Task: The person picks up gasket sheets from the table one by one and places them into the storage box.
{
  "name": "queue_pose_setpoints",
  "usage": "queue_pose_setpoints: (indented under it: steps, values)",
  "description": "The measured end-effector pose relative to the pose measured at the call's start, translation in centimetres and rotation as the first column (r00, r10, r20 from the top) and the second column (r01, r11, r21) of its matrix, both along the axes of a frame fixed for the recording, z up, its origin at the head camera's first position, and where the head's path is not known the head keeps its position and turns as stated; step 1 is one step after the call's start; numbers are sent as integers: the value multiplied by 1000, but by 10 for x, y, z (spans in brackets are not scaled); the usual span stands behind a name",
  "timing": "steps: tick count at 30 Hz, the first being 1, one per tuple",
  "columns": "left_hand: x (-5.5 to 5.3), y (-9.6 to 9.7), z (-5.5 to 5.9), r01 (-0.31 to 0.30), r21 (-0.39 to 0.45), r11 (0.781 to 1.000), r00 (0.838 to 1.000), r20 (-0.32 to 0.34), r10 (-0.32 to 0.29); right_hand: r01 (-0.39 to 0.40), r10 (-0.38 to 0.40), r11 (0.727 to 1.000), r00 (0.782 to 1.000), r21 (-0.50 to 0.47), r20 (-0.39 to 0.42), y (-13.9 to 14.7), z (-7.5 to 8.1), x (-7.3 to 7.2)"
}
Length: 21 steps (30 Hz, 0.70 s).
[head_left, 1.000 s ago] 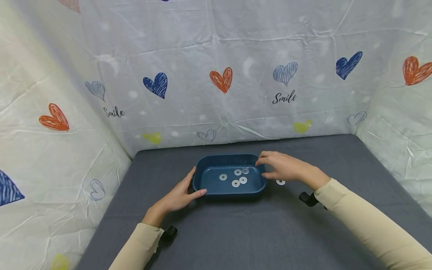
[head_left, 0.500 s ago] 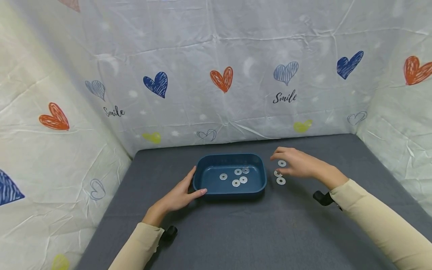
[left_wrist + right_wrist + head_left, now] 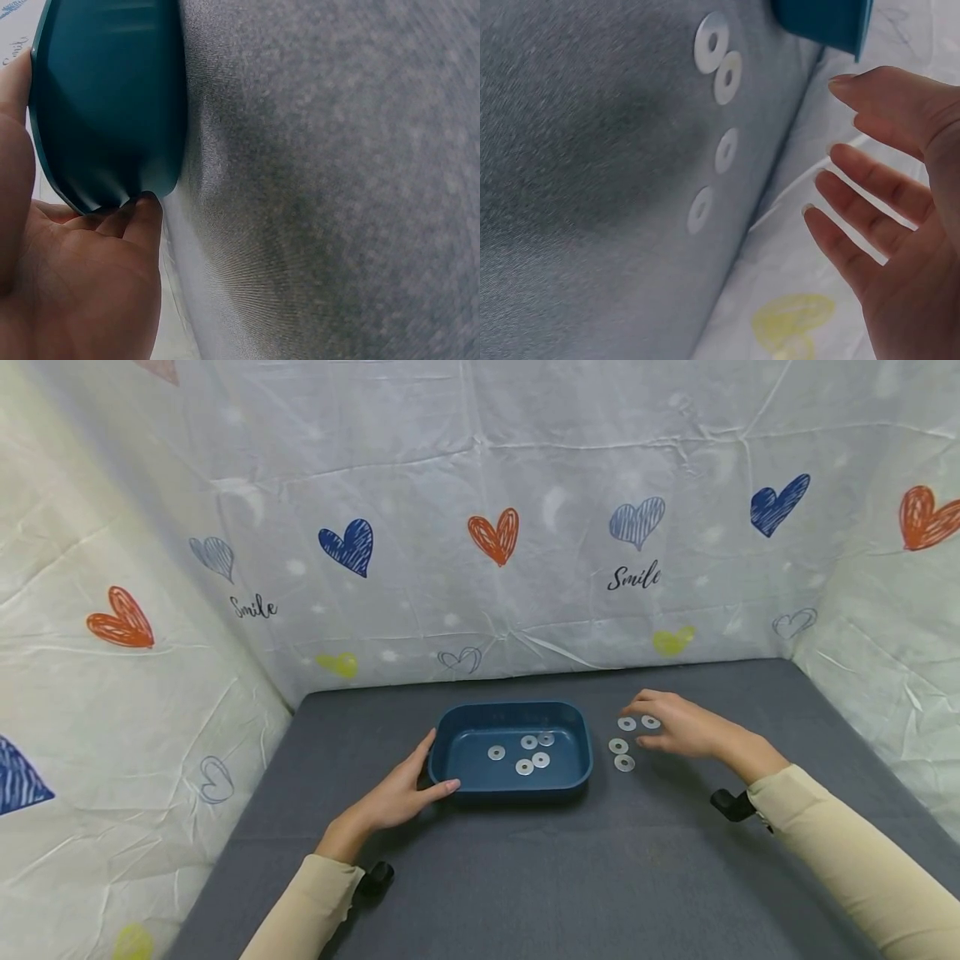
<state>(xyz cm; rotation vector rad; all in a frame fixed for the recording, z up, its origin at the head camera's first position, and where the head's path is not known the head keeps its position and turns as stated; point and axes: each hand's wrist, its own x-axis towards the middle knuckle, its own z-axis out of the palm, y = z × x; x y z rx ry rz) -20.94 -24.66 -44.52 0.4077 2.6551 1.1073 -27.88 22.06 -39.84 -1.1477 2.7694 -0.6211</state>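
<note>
head: grey table (image 3: pixel 540 877) under tray (image 3: pixel 513 718), printed backdrop (image 3: pixel 420 485)

**Curtained booth (image 3: pixel 412 468)**

Pale, creased fabric (image 3: pixel 562 452), printed with hearts (image 3: pixel 492 537) and the word "Smile" (image 3: pixel 633 577), hung on three sides of a grey, fabric-textured worktop (image 3: pixel 525 877), marking the place as a screened booth. Whether it stood within a home, a workshop or a lab could not be determined.
</note>
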Motion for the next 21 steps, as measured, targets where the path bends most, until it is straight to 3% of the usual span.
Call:
queue_pose_setpoints:
  steps: [21]
  values:
    - [0, -2, -1, 1, 19, 1000, 1000, 3, -1, 126, -126, 992, 991, 8, 35, 28, -27, -24]
